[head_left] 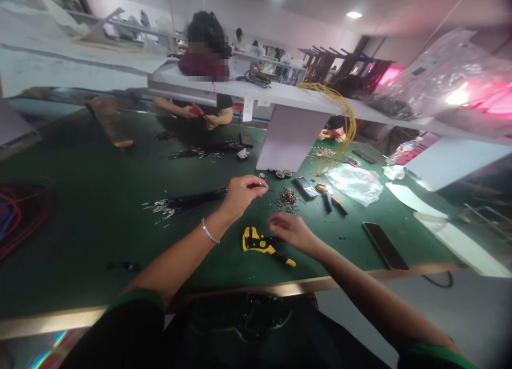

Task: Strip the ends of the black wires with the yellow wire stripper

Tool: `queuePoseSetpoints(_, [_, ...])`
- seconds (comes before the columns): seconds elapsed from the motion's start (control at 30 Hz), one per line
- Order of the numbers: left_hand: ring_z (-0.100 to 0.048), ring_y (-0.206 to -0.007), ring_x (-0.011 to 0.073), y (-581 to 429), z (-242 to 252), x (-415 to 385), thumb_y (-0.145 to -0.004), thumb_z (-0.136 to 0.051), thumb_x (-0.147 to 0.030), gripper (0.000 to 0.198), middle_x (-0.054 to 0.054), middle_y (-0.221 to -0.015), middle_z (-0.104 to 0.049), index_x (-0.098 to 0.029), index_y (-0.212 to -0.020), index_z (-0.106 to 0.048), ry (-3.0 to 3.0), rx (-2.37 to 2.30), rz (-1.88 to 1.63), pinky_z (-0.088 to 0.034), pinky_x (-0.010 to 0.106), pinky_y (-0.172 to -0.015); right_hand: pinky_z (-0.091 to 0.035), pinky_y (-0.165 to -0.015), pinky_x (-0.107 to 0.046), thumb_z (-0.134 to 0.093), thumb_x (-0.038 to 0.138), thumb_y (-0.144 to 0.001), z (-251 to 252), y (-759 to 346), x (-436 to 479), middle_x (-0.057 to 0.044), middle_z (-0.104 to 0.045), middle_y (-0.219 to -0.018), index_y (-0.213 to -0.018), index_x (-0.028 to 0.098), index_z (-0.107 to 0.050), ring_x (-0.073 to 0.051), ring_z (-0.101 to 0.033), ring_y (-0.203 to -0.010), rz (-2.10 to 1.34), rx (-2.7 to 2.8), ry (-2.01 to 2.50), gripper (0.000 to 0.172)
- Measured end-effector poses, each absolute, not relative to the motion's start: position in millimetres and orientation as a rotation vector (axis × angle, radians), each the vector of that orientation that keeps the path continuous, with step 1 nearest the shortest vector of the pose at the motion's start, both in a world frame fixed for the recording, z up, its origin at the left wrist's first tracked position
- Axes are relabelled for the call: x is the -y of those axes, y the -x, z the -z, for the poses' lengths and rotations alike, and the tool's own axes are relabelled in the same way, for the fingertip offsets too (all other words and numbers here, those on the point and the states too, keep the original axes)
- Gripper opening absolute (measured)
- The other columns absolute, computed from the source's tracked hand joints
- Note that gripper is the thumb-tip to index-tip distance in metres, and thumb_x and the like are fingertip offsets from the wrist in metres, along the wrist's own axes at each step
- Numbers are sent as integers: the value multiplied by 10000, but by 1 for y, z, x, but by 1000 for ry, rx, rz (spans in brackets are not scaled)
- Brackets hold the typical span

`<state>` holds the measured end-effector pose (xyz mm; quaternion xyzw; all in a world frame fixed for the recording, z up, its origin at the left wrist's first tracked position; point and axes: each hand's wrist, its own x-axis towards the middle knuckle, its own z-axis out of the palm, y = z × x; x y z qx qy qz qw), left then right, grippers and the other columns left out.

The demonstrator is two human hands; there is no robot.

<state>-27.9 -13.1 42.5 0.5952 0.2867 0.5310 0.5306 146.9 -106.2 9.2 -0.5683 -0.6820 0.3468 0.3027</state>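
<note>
My left hand [243,195] hovers over the green table with thumb and fingers pinched together. What lies in the pinch is too small to make out. Under and left of it stretches a bundle of black wires [188,201] with pale ends. My right hand [294,231] hangs over the dark upper handle of a yellow and black wire stripper [260,243], its fingertips smeared by motion, so its grip is unclear. Just beyond that hand sits a heap of small brownish metal pieces [288,197].
Right of the heap lie a keypad phone [306,187], pliers [331,198] and a clear plastic bag [356,182]. A smartphone [384,245] rests near the front edge. Red cables [24,214] coil at left. A white shelf support [294,137] rises ahead; another person works behind it.
</note>
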Motion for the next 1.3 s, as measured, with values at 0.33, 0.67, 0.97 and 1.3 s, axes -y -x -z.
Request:
queuePoseSetpoints(0.33, [-585, -636, 132, 27, -49, 27, -644, -754, -166, 43, 26, -709, -680, -155, -682, -737, -1466, -609, -1200, -468, 271, -641, -534, -626, -305, -696, 404, -789, -54, -136, 91, -41, -712, -696, -811, 137, -678, -152, -671, -583, -1317, 1219, 1018, 268])
queuePoseSetpoints(0.67, [-557, -493, 108, 23, -52, 32, -581, -807, -170, 132, 38, -630, -678, -116, -657, -714, -1163, -629, -981, -442, 264, -535, -441, -443, -237, -693, 280, -731, -32, -138, 84, 21, -624, -484, -645, 159, -667, -108, -549, -421, -1257, 1306, 975, 152])
queuePoseSetpoints(0.97, [-558, -508, 100, 20, -47, 31, -588, -810, -179, 157, 44, -668, -683, -112, -657, -686, -1035, -627, -893, -426, 260, -533, -431, -429, -247, -682, 293, -737, -26, -142, 81, 28, -607, -480, -639, 172, -660, -110, -536, -414, -1364, 1237, 884, 157])
queuePoseSetpoints(1.3, [-605, -607, 113, 22, -52, 31, -662, -780, -168, 95, 61, -732, -704, -114, -691, -708, -1045, -638, -928, -456, 255, -595, -471, -525, -283, -684, 356, -792, -20, -143, 72, 6, -645, -581, -730, 178, -650, -126, -573, -501, -1362, 1286, 835, 192])
